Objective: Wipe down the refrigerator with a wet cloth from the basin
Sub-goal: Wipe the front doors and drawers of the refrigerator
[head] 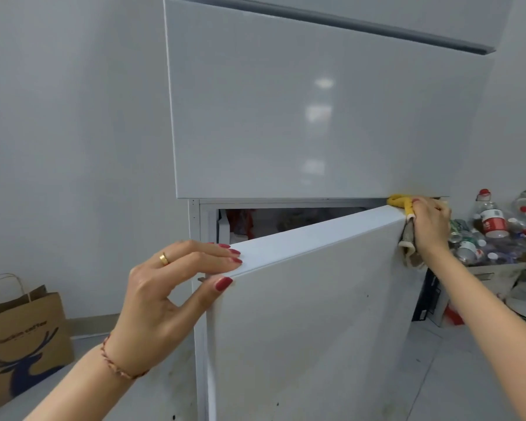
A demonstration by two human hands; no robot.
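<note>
Left hand [164, 299] pinching open door [310, 314] corner, right hand [430, 226] gripping cloth [403, 205]

- brown paper carrier bag [25, 335] with dark blue deer print and twisted paper handles, standing on the floor at lower left, against the pale grey wall [73, 132]
- heap of clear plastic bottles [495, 226] at right, some with red caps or red labels
- dark box [427, 302] below the heap, contents unreadable
- grey floor [456, 375]
</note>
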